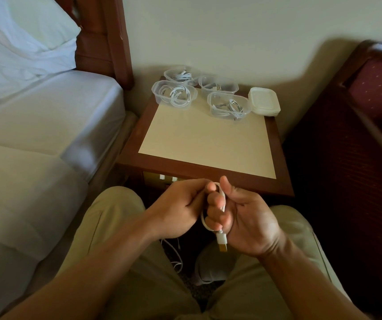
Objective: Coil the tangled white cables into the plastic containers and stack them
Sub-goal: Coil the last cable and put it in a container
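Both hands work a white USB cable (222, 199) in front of my lap. My right hand (240, 215) has the cable looped around its curled fingers, and the gold USB plug (222, 243) hangs below the palm. My left hand (180, 204) pinches the cable close to the right fingers. The cable's loose end (173, 252) trails down between my knees to the floor. Several clear plastic containers sit at the back of the bedside table (208, 167), each with a coiled white cable inside: back left (180, 75), front left (173, 94), back right (218, 86), front right (229, 107).
A stack of white lids (265, 101) lies at the table's back right corner. A bed with white sheets (35, 123) stands to the left, a dark red upholstered chair (358, 135) to the right. The wall is right behind the table.
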The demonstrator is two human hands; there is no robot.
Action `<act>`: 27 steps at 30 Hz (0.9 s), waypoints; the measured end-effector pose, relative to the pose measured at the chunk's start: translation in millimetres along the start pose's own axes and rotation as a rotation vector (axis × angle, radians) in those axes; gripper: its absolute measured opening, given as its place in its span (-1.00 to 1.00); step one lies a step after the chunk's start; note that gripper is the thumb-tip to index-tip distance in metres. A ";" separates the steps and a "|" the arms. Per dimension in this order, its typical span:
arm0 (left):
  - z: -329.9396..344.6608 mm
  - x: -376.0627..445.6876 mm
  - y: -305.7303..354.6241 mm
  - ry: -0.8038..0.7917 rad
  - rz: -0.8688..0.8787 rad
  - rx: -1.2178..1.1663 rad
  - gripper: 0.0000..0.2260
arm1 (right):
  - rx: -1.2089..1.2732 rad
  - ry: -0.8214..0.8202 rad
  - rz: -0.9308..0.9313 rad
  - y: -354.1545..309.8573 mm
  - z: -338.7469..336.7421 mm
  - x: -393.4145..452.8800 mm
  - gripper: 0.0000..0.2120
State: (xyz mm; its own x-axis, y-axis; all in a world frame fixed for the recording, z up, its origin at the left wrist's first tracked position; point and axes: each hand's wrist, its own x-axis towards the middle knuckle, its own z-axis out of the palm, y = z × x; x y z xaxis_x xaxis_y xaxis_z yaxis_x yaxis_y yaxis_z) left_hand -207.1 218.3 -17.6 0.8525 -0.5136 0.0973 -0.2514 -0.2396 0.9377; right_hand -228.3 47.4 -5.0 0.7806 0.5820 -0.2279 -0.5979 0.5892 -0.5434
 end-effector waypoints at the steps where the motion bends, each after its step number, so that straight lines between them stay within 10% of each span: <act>1: 0.5 -0.7 -1.3 -0.013 -0.011 -0.024 -0.77 | 0.003 -0.017 -0.001 1.5 1.1 -0.2 -0.61; 10: -3.5 5.1 2.5 -0.061 -0.084 -0.451 -0.65 | 0.241 -0.252 -0.013 -4.9 10.6 -7.4 -0.60; 14: 7.6 7.5 3.2 0.043 -0.145 -0.297 -0.75 | 0.287 -0.037 -0.176 -14.2 20.1 -0.7 -0.64; 19: 18.3 -1.6 2.6 -0.089 -0.261 -0.102 -0.65 | -0.218 0.389 -0.534 -27.5 28.6 3.1 -0.65; 27: 8.0 -2.5 16.3 -0.284 -0.193 0.304 -0.86 | -1.297 0.645 -0.462 -6.3 7.5 2.7 -0.77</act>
State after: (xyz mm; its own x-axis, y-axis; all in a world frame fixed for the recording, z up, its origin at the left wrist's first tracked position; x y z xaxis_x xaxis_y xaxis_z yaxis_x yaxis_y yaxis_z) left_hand -217.0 209.1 -5.2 0.7480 -0.6314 -0.2045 -0.2598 -0.5621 0.7852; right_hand -223.8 49.4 3.9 0.9980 -0.0495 0.0391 0.0134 -0.4391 -0.8984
